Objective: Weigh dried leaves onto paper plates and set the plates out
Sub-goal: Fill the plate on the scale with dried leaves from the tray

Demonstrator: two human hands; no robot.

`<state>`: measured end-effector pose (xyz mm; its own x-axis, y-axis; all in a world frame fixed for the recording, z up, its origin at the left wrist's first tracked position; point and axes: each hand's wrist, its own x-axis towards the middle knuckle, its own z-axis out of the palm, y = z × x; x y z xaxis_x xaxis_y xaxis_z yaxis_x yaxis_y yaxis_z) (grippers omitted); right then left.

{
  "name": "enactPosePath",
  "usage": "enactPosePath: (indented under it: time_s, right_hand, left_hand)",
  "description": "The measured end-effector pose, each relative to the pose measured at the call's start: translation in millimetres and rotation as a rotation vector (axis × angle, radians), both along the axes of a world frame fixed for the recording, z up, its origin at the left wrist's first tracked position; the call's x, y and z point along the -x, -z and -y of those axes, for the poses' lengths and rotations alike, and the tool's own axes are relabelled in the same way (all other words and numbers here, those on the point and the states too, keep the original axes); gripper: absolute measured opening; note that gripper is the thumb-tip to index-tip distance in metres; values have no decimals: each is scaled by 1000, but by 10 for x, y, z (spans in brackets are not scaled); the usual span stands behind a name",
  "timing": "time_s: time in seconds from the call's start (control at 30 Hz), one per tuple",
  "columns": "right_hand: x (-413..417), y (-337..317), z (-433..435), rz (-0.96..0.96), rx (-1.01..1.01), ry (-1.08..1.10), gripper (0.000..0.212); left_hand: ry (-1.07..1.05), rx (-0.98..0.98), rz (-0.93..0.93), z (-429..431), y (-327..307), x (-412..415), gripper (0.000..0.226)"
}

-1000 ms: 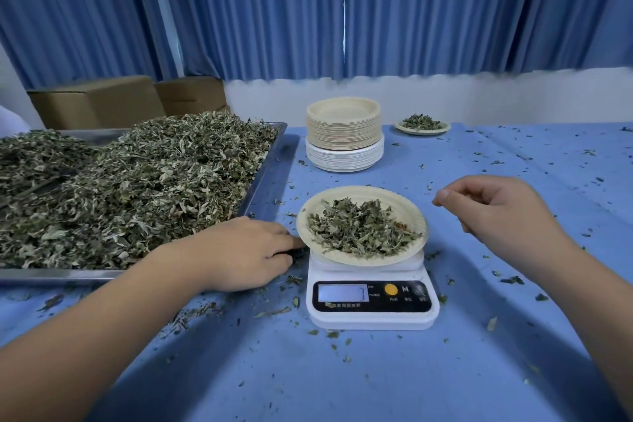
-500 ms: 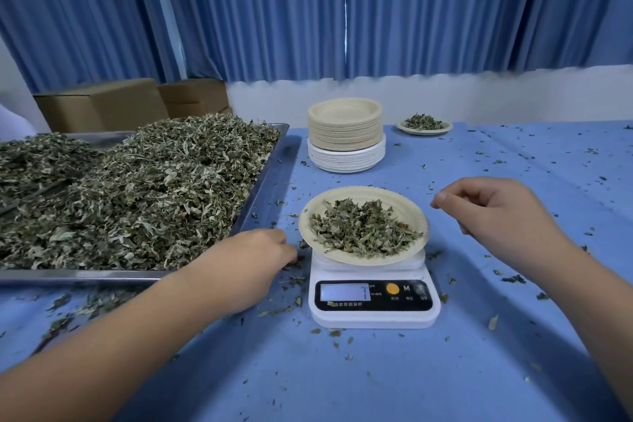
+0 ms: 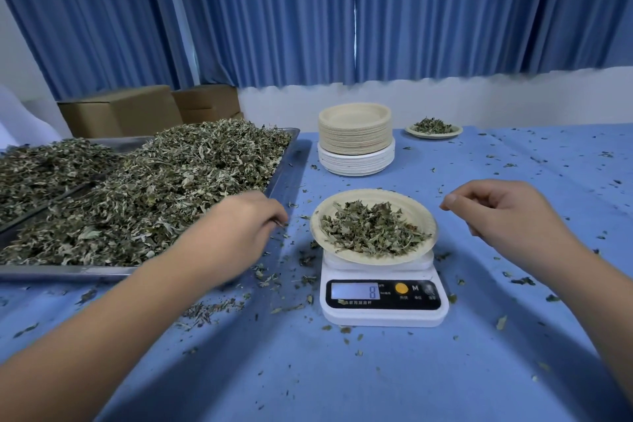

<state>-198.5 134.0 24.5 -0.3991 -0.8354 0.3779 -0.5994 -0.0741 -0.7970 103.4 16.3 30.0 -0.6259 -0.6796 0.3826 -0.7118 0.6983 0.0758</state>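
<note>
So the paper plate [image 3: 373, 195] with its heap of dried leaves [image 3: 373, 231] is sitting on the little white scale [image 3: 383, 315], right between the two hands, and neither hand is touching it. The scale's display has an 8 at its right end, can't make out more than that. The left hand [image 3: 239, 233] is just left of the plate, back of the hand up, fingers curled down toward the blue worktop [image 3: 342, 387]. There's maybe a thin bit of stem at the fingertips, but honestly I can't tell if it's pinching anything or just clenched. The right hand [image 3: 510, 216] hangs just right of the plate, above the worktop, fingers curled in with the tips pointing at the plate, and I can't see anything in it. Out past the left hand there's a big metal tray [image 3: 289, 161] piled with a huge load of loose leaves [image 3: 154, 188], and behind that a couple of cardboard boxes [image 3: 123, 113]. Straight ahead of the hands, further back, is a tall stack of plates [image 3: 356, 140], tan ones on top of white ones. Beyond the right hand, just right of that stack, sits a filled plate [image 3: 433, 134] with its own small pile. Leaf crumbs [image 3: 212, 312] are scattered all over the worktop, thickest under the left wrist. Blue curtains [image 3: 445, 10] at the back.
</note>
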Motion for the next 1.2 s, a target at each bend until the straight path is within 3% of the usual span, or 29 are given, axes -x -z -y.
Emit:
enactPosePath:
  time_s: [0.2,0.3,0.43,0.57,0.7,0.83,1.0,1.2]
  right_hand:
    - [-14,18,12,12,-24,-12,22]
    - [-23,22,16,10,-25,-16,22]
    - [-37,23,20,0,-25,-16,22]
    - [-44,29,32,-12,-24,-18,22]
    - [-38,53,56,-7,-24,-11,23]
    - [-21,58,63,-14,-27,-12,25]
    - [6,53,74,-21,-13,-4,24]
    - [24,55,65,-32,5,-20,24]
  left_hand:
    - [-152,75,-81,121,-195,-270,32]
    - [-259,48,13,135,-177,-262,41]
    - [-300,15,118,101,-112,-182,35]
    - [-139,82,-40,77,-107,-28,28]
    - [88,-77,-177,-4,-269,328,21]
    - [195,-232,-10,-31,-429,672,36]
    - [172,-408,296,-27,-532,916,50]
    - [141,-426,397,-78,-550,1009,47]
